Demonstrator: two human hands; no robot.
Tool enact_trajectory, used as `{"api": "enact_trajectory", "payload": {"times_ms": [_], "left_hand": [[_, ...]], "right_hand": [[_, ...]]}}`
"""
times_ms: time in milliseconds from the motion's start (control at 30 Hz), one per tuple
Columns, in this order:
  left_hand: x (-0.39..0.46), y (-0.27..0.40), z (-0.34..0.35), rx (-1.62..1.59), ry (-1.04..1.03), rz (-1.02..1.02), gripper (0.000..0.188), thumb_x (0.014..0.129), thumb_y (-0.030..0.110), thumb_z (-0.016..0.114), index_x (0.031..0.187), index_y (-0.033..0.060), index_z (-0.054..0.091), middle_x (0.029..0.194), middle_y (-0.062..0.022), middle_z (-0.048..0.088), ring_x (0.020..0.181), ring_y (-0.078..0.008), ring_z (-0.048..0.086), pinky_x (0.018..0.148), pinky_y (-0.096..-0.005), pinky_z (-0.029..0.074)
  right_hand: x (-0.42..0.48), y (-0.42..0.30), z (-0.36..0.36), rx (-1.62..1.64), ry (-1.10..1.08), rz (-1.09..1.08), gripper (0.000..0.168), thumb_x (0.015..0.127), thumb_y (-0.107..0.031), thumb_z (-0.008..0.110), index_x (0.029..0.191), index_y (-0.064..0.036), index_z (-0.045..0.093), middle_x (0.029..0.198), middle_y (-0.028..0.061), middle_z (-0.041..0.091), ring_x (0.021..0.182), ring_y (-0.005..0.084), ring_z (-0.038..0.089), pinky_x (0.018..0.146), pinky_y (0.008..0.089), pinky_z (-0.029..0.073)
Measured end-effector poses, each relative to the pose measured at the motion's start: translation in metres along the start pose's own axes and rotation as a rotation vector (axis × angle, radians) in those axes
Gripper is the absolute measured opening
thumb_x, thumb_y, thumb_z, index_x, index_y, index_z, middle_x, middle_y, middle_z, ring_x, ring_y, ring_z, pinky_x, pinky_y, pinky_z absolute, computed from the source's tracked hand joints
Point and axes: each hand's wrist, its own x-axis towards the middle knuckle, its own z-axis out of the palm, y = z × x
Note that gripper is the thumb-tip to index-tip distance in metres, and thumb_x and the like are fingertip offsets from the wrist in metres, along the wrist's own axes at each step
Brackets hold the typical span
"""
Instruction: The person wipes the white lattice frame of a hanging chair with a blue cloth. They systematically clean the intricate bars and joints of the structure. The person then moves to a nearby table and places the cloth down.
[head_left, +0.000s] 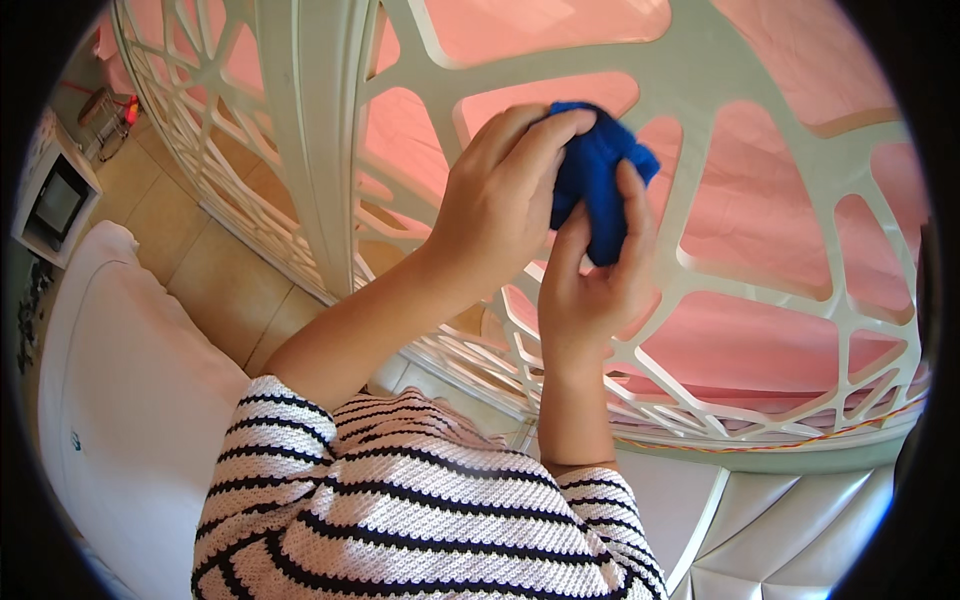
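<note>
Both my hands hold a bunched blue cloth (600, 161) in front of a white openwork lattice screen (679, 82). My left hand (506, 180) grips the cloth's upper left side, its fingers curled over the top edge. From below, my right hand (604, 270) pinches a hanging fold between thumb and fingers. Part of the cloth is hidden behind my left fingers. The cloth is close to the lattice in the picture; I cannot tell whether it touches.
Pink fabric (757, 202) shows behind the lattice openings. A white upright post (315, 135) stands at left. A twisted red and yellow wire (795, 445) runs along the screen's base. Below are a padded silver panel (787, 525), a pale covered surface (142, 390) and a tiled floor (217, 277).
</note>
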Motion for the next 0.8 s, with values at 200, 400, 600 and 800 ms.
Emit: {"api": "enact_trajectory", "payload": {"times_ms": [200, 400, 600, 800], "left_hand": [[-0.043, 0.004, -0.026, 0.199, -0.179, -0.119, 0.036, 0.078, -0.005, 0.059, 0.113, 0.0001, 0.060, 0.096, -0.0133, 0.059, 0.088, -0.0328, 0.061, 0.074, -0.0394, 0.052], [-0.087, 0.011, -0.041, 0.286, -0.378, -0.201, 0.035, 0.082, -0.003, 0.061, 0.117, -0.0028, 0.059, 0.108, -0.0182, 0.057, 0.091, -0.0358, 0.061, 0.077, -0.0403, 0.051], [-0.049, 0.007, -0.053, 0.319, -0.196, 0.088, 0.040, 0.075, 0.000, 0.065, 0.115, -0.0005, 0.061, 0.103, -0.0145, 0.055, 0.089, -0.0290, 0.060, 0.074, -0.0350, 0.052], [0.010, -0.020, -0.042, 0.320, 0.086, 0.296, 0.033, 0.071, -0.008, 0.070, 0.101, 0.0048, 0.067, 0.099, -0.0107, 0.054, 0.078, -0.0250, 0.059, 0.062, -0.0317, 0.051]], "right_hand": [[-0.044, -0.005, -0.003, -0.035, -0.153, 0.117, 0.039, 0.084, 0.009, 0.060, 0.122, 0.005, 0.055, 0.109, 0.0182, 0.064, 0.093, 0.0232, 0.065, 0.079, 0.0311, 0.053], [-0.069, -0.015, -0.015, -0.059, -0.329, 0.208, 0.042, 0.074, 0.008, 0.066, 0.115, 0.004, 0.058, 0.105, 0.0265, 0.063, 0.085, 0.0381, 0.067, 0.070, 0.0375, 0.055], [-0.046, -0.021, -0.011, 0.039, -0.250, 0.069, 0.046, 0.079, 0.013, 0.062, 0.124, 0.004, 0.055, 0.113, 0.0231, 0.063, 0.097, 0.0310, 0.066, 0.080, 0.0359, 0.054], [0.003, -0.021, 0.037, -0.004, -0.050, -0.103, 0.055, 0.079, 0.008, 0.064, 0.131, 0.007, 0.047, 0.117, 0.0242, 0.057, 0.099, 0.0348, 0.062, 0.079, 0.0372, 0.052]]}}
